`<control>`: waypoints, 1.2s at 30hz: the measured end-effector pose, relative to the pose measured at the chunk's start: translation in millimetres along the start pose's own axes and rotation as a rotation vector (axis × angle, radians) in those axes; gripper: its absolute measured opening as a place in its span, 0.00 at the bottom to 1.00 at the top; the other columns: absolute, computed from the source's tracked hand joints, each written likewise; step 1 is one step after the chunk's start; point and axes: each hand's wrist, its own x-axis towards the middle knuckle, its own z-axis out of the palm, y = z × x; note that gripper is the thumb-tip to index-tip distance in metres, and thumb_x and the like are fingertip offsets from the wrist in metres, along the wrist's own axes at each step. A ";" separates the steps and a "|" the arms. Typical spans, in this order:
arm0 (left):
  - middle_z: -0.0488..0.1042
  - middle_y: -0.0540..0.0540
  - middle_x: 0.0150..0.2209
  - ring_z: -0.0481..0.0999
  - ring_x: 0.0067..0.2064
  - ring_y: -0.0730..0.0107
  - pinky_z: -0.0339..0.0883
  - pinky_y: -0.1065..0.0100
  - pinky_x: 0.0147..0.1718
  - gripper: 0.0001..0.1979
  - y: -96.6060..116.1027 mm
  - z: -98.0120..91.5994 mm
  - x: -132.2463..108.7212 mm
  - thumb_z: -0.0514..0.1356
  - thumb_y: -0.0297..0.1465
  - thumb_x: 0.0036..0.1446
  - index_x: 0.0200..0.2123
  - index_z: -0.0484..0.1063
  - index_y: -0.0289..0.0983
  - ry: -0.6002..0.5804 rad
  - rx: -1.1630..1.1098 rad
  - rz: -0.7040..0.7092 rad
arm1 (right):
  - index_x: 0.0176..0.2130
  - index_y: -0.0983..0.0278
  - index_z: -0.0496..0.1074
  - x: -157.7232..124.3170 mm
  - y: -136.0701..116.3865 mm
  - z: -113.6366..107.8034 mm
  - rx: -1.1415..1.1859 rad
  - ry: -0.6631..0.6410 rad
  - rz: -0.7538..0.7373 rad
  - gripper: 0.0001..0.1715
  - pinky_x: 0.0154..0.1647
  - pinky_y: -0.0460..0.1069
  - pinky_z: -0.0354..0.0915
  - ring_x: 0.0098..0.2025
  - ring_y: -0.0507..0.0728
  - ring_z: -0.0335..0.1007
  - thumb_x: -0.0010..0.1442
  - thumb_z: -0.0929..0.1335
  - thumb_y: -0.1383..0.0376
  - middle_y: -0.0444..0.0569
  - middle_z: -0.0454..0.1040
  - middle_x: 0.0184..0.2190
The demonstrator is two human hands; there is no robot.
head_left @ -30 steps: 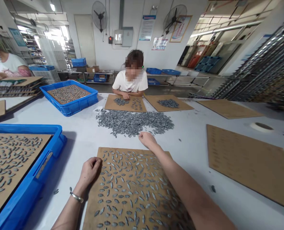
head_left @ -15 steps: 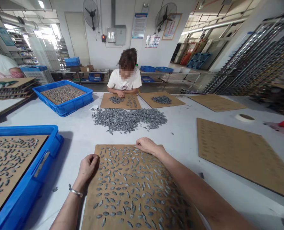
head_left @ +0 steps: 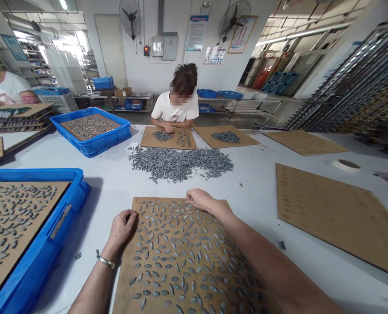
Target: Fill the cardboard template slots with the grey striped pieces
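Observation:
In front of me lies a brown board [head_left: 128, 253] covered with small grey leaf-shaped pieces, spread out singly. My left hand [head_left: 123, 226] is closed at the board's left edge near the far corner, a silver bangle on its wrist. At the far edge, my right hand [head_left: 198, 199] is closed with curled fingers on the rim; its forearm crosses over the board's right side and hides some pieces. The fingertips of both hands are partly hidden. Beyond the board is a heap of loose grey pieces [head_left: 177, 163] on the white table [head_left: 111, 183].
To the left stand a blue tray [head_left: 71, 218] with a filled board and a farther blue tray [head_left: 110, 137]. Bare brown boards [head_left: 334, 218] and a tape roll [head_left: 346, 165] lie right. A co-worker [head_left: 176, 107] sits opposite, a hand at a board [head_left: 148, 141].
The view has shifted slightly, so the scene sits a little farther right. Both my hands keep their places at the board's edges. The co-worker opposite has moved a little.

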 end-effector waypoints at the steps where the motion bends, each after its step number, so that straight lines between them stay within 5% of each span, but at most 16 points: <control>1: 0.83 0.40 0.35 0.80 0.38 0.56 0.70 0.62 0.39 0.21 0.6 -0.2 -0.3 0.56 0.47 0.59 0.35 0.79 0.37 0.000 0.002 0.001 | 0.40 0.64 0.81 0.4 -0.6 1.4 0.001 0.004 -0.004 0.08 0.37 0.46 0.58 0.42 0.57 0.75 0.63 0.70 0.66 0.53 0.83 0.41; 8: 0.83 0.41 0.34 0.79 0.37 0.57 0.70 0.63 0.38 0.21 5.1 -0.5 -2.3 0.56 0.47 0.59 0.34 0.79 0.36 -0.002 -0.009 -0.009 | 0.36 0.62 0.82 6.9 6.5 -2.5 0.029 0.027 0.009 0.07 0.35 0.45 0.59 0.38 0.55 0.76 0.61 0.71 0.65 0.50 0.83 0.38; 14: 0.83 0.40 0.34 0.78 0.35 0.57 0.69 0.63 0.36 0.21 6.4 -0.8 -4.4 0.56 0.46 0.59 0.35 0.79 0.36 -0.001 -0.013 -0.022 | 0.45 0.62 0.82 48.2 27.8 -18.7 0.003 0.224 0.177 0.14 0.45 0.46 0.63 0.48 0.59 0.77 0.64 0.67 0.67 0.54 0.83 0.46; 22: 0.81 0.42 0.32 0.78 0.35 0.59 0.68 0.63 0.37 0.19 2.8 2.7 -6.1 0.55 0.44 0.61 0.33 0.78 0.36 -0.008 -0.009 -0.008 | 0.51 0.57 0.80 81.4 43.4 9.5 0.004 0.352 0.228 0.17 0.44 0.49 0.65 0.47 0.59 0.77 0.65 0.67 0.65 0.51 0.82 0.48; 36: 0.82 0.43 0.33 0.78 0.36 0.61 0.68 0.64 0.38 0.18 0.3 5.5 -7.0 0.55 0.43 0.62 0.34 0.78 0.36 0.002 0.010 -0.011 | 0.47 0.59 0.82 86.9 56.7 7.0 -0.026 0.302 0.200 0.14 0.45 0.48 0.65 0.48 0.60 0.76 0.65 0.68 0.65 0.53 0.81 0.48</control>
